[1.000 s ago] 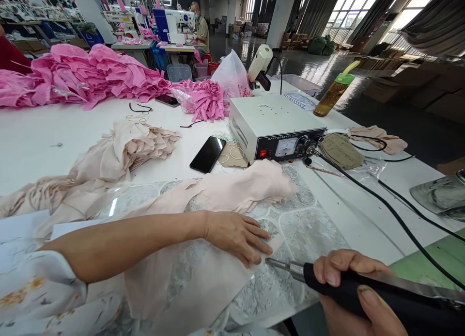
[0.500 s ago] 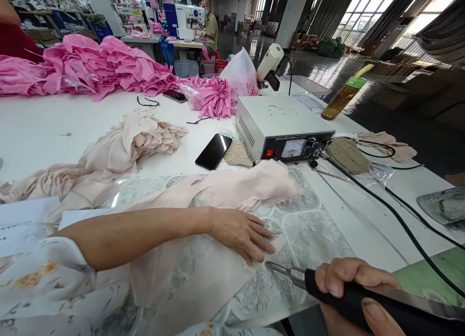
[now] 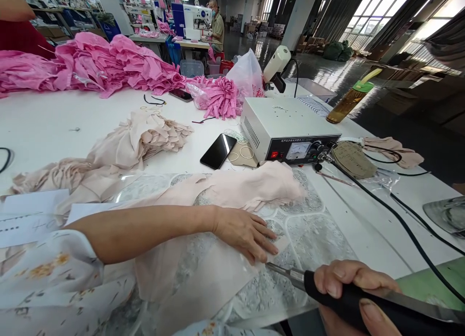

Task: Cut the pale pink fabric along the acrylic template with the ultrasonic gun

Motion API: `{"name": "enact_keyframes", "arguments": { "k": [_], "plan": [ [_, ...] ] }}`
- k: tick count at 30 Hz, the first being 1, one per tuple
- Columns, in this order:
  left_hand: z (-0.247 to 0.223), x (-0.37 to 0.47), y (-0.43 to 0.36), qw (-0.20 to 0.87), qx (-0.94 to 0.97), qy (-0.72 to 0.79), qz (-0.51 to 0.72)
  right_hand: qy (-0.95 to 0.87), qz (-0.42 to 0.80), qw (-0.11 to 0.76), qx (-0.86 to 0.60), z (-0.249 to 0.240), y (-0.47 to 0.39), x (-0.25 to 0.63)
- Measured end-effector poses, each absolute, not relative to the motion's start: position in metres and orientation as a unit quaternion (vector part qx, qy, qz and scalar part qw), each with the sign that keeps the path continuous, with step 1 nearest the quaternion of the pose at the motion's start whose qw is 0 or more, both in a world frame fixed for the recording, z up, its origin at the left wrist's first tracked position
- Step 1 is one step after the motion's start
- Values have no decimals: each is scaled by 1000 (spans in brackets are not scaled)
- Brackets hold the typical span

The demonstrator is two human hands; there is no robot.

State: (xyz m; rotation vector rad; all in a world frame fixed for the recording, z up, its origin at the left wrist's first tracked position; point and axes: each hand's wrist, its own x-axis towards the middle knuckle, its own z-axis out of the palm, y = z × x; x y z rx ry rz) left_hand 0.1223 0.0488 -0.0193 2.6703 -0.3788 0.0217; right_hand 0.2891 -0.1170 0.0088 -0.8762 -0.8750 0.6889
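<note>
My left hand (image 3: 249, 234) lies palm down with its fingers stretched out, pressing a thin pale beige fabric piece (image 3: 203, 282) onto a clear patterned mat (image 3: 316, 234). My right hand (image 3: 352, 282) is wrapped round the black grip of an ultrasonic handpiece (image 3: 308, 280). Its narrow metal tip points left and sits close to my left thumb and index finger, at the fabric's edge; whether it touches the cloth I cannot tell. Just beyond my left hand lies a stack of pale beige fabric pieces (image 3: 254, 185).
A grey power box (image 3: 290, 122) with a dial stands behind the mat, its black cable (image 3: 385, 205) running along the right. Around it are a phone (image 3: 218, 151), a bottle (image 3: 348, 101) and a glass (image 3: 446, 215). Pink fabric (image 3: 94, 64) is heaped at the back left; a person works beyond.
The view has shifted slightly, so the table and things on it sit a little further right. Both hands and the handpiece keep almost the same positions relative to the fabric.
</note>
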Motion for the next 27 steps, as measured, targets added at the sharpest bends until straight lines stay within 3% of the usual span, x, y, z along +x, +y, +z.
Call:
{"name": "enact_keyframes", "arguments": {
  "k": [8,15,27],
  "plan": [
    [-19,121,47,191,968,-152,52,-394,342,748,-410,11,-122,283],
    [-21,120,46,256,960,-113,36,-386,345,751,-409,3,-124,285],
    [-19,120,45,171,972,-137,79,-344,323,774,-423,11,-123,291]
  ]
}}
